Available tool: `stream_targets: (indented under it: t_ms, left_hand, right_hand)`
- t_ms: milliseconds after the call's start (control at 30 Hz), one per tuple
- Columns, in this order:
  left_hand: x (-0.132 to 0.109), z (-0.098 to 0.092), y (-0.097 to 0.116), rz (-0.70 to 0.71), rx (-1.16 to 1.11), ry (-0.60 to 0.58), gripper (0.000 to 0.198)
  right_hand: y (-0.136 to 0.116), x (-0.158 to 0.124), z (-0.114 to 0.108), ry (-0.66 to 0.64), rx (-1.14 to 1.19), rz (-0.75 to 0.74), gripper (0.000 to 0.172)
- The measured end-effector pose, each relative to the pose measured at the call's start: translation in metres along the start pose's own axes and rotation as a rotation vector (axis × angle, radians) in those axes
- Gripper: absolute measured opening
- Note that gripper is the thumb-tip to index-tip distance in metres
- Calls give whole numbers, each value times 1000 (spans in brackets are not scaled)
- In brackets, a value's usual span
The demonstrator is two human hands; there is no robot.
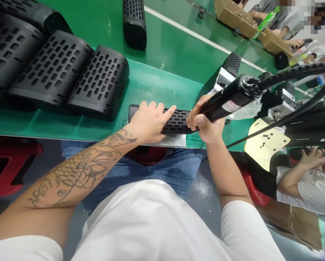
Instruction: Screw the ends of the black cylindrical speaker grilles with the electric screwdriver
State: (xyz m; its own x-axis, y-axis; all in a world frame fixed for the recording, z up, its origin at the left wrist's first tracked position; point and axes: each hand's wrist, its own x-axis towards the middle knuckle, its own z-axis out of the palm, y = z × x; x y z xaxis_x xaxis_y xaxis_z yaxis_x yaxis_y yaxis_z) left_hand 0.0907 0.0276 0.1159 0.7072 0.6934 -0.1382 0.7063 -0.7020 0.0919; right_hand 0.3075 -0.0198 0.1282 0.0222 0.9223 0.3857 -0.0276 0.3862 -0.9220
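A black perforated housing lies on its side at the near edge of the green bench. My left hand rests on top of it, fingers curled over it and pressing it down. My right hand is wrapped round the grip of a black electric screwdriver, whose tip end meets the housing's right end under my fingers. A coiled black cable runs from the tool's rear.
Three more black perforated housings stand in a row at the left, another farther back. A metal fixture and a yellow sheet lie to the right. Another person's arm reaches in at the right; others work across the belt.
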Motion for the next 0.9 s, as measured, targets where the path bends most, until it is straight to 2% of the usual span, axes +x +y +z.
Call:
stream_targets:
  t_ms: [133,233,267,367,433,500,600,667,700,800,900]
  left_hand:
    - [3,-3,0,12,61,-7,113]
    - [4,-3,4,8,43,-4,114]
    - [5,-3,6,5,36,0,115]
    - [3,-2,8,19,5,32,117]
    - [-4,0,3,58,-33,96,109]
    - [-16,8,-7,90,-86,214,92]
    - [-39,34,-28,35,-228,481,73]
    - [-52,60,-43,-24,-369,627,81]
    - [-56,74,-50,-43,-450,659,90]
    - [-58,110,-66,-63,-714,607,120]
    - [-52,127,-73,-60,-901,529,131]
  right_hand:
    - [-13,-3,-2,-11,-14,-45,58]
    - [-33,4,-22,6,-12,-195,55]
    - [-39,11,-32,68,-22,-247,56]
    - [-42,42,-70,371,-159,-325,57]
    - [-30,62,-93,534,-298,-332,63]
    - [-13,72,-111,612,-374,-334,69]
    - [12,67,-120,595,-375,-307,67]
    - [22,55,-119,542,-378,-263,66]
    - [25,50,-117,526,-375,-240,67]
    - [27,39,-111,551,-322,-212,72]
    - [24,41,-112,660,-292,-335,72]
